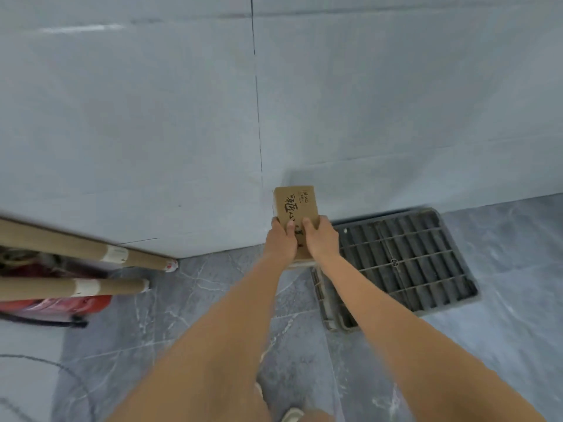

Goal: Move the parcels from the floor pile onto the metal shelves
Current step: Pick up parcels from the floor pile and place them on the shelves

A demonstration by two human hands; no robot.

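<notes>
- I see both arms stretched forward and the two hands close together on one small brown parcel (pixel 297 205); the left hand (pixel 280 240) grips its left side with the thumb on the printed top face, and the right hand (pixel 321 239) grips the right side the same way; I think two hands are used so the carton stays level and does not twist.
- The parcel is held in the air in front of the pale tiled wall (pixel 152 117), above the line where the wall meets the floor; its far half is free and the near end is covered by the hands; it is not on any shelf.
- The metal shelves and the floor pile are not in view, so I cannot say how much of the task is done; I judge that this parcel is in carrying.
- Below and to the right, a grey plastic crate (pixel 405 263) lies flat on the marbled floor (pixel 182 330), near the wall; it looks out of the way.
- At the left, two long cardboard tubes (pixel 76 254) stick out over something red (pixel 54 306); they are well apart from the hands.
</notes>
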